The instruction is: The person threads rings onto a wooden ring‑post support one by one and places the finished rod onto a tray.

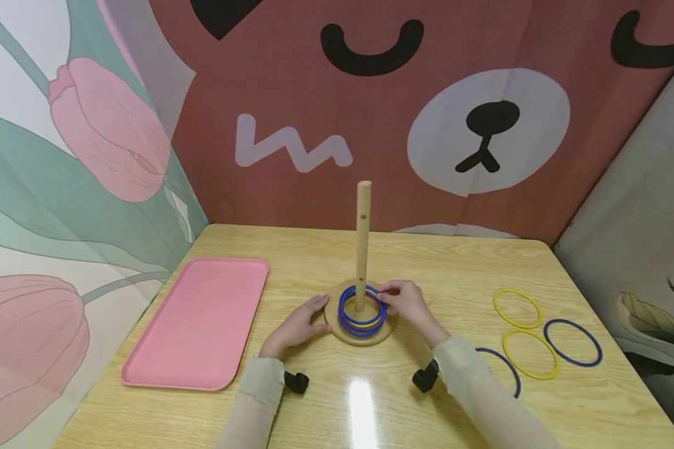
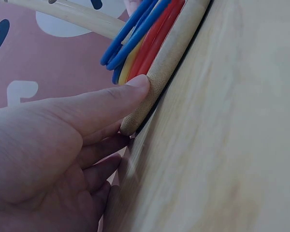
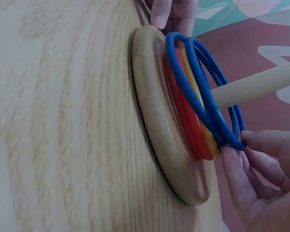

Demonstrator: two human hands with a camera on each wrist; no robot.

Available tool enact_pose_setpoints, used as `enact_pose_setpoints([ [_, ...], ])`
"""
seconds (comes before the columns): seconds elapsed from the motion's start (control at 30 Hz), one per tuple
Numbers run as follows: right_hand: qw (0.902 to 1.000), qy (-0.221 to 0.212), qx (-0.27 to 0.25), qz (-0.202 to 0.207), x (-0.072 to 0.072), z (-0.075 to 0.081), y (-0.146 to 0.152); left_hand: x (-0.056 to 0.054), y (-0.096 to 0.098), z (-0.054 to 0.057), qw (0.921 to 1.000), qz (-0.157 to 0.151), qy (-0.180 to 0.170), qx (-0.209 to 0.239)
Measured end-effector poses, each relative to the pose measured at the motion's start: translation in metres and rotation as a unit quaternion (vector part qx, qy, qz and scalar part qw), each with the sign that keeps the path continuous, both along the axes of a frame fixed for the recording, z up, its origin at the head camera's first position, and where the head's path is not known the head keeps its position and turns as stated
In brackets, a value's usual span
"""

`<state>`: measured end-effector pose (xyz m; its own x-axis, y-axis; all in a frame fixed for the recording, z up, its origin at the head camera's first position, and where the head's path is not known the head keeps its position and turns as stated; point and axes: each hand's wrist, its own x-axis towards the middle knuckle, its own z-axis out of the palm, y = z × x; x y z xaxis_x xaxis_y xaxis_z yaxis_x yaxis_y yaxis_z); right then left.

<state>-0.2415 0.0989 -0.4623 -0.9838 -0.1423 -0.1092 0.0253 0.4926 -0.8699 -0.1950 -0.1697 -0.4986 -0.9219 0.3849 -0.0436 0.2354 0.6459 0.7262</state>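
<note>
A wooden post [image 1: 363, 231] rises from a round wooden base [image 1: 332, 318] on the table, with a stack of rings around its foot. Red rings [image 3: 187, 118] lie lowest, then yellow, then several blue rings [image 3: 176, 72] that tilt at the top. My left hand [image 1: 297, 324] grips the base's left edge, its thumb [image 2: 135, 87] on the rim and the other fingers around the side. On the opposite side, my right hand [image 1: 407, 302] pinches the blue rings at their edge between thumb and fingers, raising that side off the stack.
At the left lies a pink tray [image 1: 202, 324]. Two yellow rings, including an upper one [image 1: 495, 304], and two blue rings, one at the far right [image 1: 600, 354], lie flat on the right side. My right forearm partly covers the nearer blue ring. Printed cloth stands behind the table.
</note>
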Motion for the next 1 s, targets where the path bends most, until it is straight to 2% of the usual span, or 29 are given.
enact_pose_setpoints([
  [0.43,0.9993,0.008,-0.037,0.01,0.012,0.018,0.024,0.002,0.001,0.001,1.0,0.003,-0.003,0.001],
  [0.73,0.9972,0.043,-0.041,0.045,0.026,0.037,0.076,0.001,0.002,0.0,1.0,0.002,0.001,0.006],
  [1.0,0.9959,0.043,-0.011,0.079,0.041,0.039,0.131,0.002,0.002,0.001,0.9999,0.004,0.003,0.01],
])
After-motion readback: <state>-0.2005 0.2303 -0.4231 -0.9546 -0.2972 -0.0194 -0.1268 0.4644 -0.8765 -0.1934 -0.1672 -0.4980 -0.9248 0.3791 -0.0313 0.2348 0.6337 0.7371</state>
